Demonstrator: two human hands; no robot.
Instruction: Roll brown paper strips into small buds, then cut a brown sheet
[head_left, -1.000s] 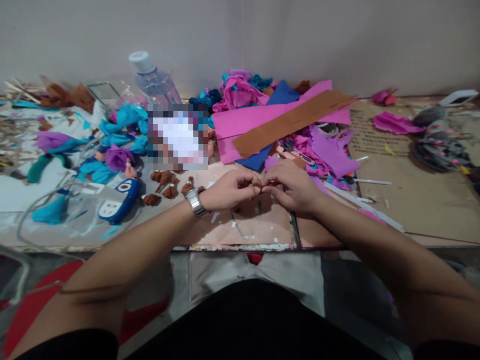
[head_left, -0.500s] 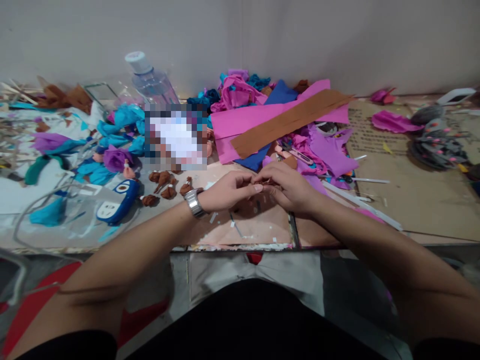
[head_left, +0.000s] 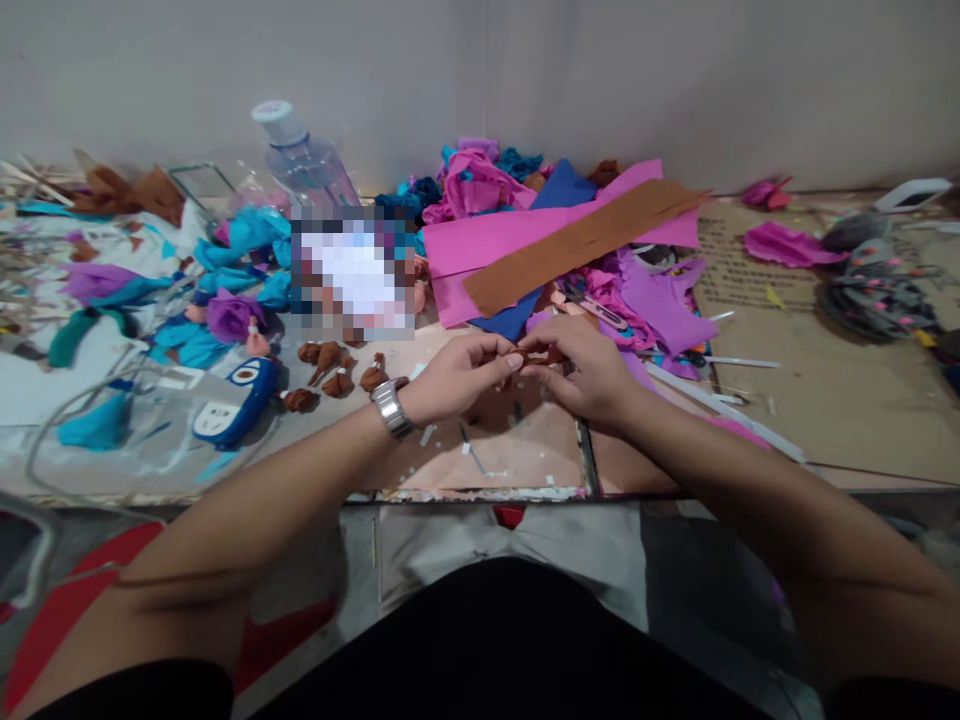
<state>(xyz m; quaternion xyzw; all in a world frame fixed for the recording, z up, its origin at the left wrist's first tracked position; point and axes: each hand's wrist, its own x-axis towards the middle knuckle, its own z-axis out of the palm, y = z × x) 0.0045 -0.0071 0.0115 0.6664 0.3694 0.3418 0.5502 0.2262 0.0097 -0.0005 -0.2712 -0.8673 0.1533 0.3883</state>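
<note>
Cluttered table (head_left: pixel 517 460): left hand (head_left: pixel 459 382), right hand (head_left: pixel 589 375) pinching brown piece (head_left: pixel 535 358).

At least five small, brown, crumpled paper bundles (head_left: pixel 339 380) were countable.
There were two bare hands (head_left: pixel 459 382), one white-capped clear plastic bottle (head_left: pixel 309 168), one blue-and-white rounded socket block (head_left: pixel 236 402), one long brown paper strip (head_left: pixel 570 250) and one silver metal wristwatch (head_left: pixel 391 408).

Left grip (head_left: pixel 459 382) pinched, right grip (head_left: pixel 589 372) curled, forearms (head_left: pixel 322 465) converging
</note>
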